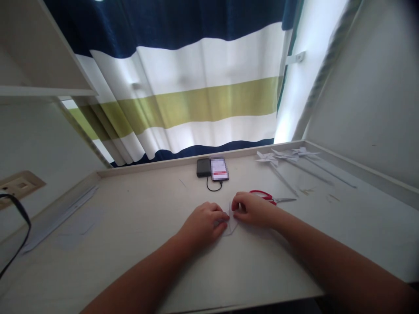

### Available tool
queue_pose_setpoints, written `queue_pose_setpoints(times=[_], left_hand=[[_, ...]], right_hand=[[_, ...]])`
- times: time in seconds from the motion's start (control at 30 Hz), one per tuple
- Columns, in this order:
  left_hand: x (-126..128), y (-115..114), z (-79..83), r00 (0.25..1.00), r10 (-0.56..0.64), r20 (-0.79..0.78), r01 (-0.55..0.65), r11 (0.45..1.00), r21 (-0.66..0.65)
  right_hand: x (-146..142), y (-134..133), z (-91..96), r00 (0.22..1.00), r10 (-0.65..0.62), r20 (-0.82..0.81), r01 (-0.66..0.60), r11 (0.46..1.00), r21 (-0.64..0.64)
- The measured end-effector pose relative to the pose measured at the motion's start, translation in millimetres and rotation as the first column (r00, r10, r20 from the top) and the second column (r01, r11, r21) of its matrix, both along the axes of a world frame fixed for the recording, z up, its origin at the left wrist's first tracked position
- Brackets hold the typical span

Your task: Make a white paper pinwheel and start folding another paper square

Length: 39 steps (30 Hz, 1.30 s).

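Observation:
A small folded piece of white paper [232, 227] lies on the desk between both hands. My left hand [203, 223] pinches its left side, thumb and fingers closed over the edge. From the other side, my right hand [254, 209] grips the paper's upper right part with curled fingers. Part of the sheet stands up between the fingertips, and much of it is hidden by them. Just behind my right hand are red-handled scissors [284, 200], their blades pointing right and one handle loop partly covered.
Several white paper pinwheels [267, 158] on sticks lie at the back right, near yellowish scraps [307, 191]. A phone [219, 169] is cabled to a black power bank [203, 168] at the back. Paper sheets [62, 218] lie left; a black cable [24, 213] hangs there.

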State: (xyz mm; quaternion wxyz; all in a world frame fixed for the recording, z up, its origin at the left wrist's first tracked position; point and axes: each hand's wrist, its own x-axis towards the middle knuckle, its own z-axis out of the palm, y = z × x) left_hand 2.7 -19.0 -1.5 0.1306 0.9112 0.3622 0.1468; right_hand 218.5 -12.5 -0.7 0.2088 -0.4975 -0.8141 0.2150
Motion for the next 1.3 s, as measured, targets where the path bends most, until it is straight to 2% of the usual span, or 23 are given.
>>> queue_pose_setpoints(times=[0.13, 0.4, 0.7, 0.93, 1.13, 1.3], left_hand=[[-0.3, -0.7, 2.0, 1.0, 0.022, 0.009, -0.022, 1.0, -0.014], [-0.4, 1.9, -1.1, 0.998, 0.054, 0.023, -0.054, 0.998, 0.018], [0.2, 1.0, -2.6, 0.997, 0.073, 0.032, -0.075, 0.995, 0.066], [-5.7, 7.7, -1.3, 0.997, 0.056, 0.06, -0.061, 0.995, 0.081], [-7.5, 8.0, -5.1, 0.995, 0.045, 0.092, -0.05, 0.997, 0.05], [-6.6, 3.4, 0.0, 0.989, 0.053, 0.137, -0.058, 0.998, 0.031]], right_hand=[[3.6, -1.3, 2.6, 0.996, 0.067, 0.063, -0.066, 0.998, -0.02], [-3.4, -0.4, -4.0, 0.994, 0.032, 0.108, -0.035, 0.999, 0.031], [0.5, 1.2, -4.5, 0.997, 0.043, 0.062, -0.043, 0.999, 0.0], [6.4, 0.3, 1.2, 0.995, 0.098, 0.008, -0.098, 0.994, -0.039], [5.4, -0.7, -1.0, 0.992, 0.125, -0.018, -0.126, 0.989, -0.072], [-1.3, -3.6, -1.6, 0.993, 0.109, -0.036, -0.11, 0.993, -0.04]])
